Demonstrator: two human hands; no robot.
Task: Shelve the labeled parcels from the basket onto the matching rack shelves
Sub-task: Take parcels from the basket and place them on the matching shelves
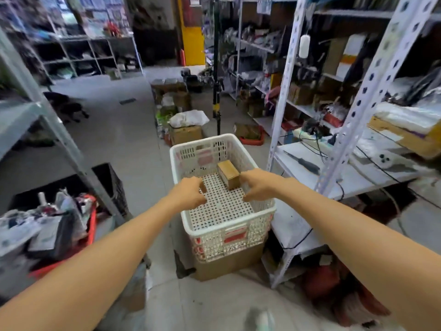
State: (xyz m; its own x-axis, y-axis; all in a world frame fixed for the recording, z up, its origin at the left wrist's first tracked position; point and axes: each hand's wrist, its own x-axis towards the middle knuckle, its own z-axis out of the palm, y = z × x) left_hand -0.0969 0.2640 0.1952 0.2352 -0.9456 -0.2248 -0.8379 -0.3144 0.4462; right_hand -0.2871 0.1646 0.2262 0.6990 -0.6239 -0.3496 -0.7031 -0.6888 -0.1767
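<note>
A white plastic basket (pixel 262 212) stands on a cardboard box in the aisle. Inside it, toward the far right, lies a brown cardboard parcel (pixel 228 173). Both my arms reach into the basket. My left hand (pixel 188 193) hovers over the perforated floor, its fingers curled round a small brown parcel (pixel 202 187) that is mostly hidden. My right hand (pixel 256 187) sits just right of the larger parcel with loosely curled fingers, its thumb at the parcel's near right corner. It holds nothing I can see. No labels are readable.
A white metal rack (pixel 372 75) with a low shelf (pixel 310 173) of cables and a tool stands right of the basket. A grey rack (pixel 57 132) and a red bin of clutter (pixel 93 225) are on the left. Boxes and a tripod pole (pixel 216 96) stand beyond.
</note>
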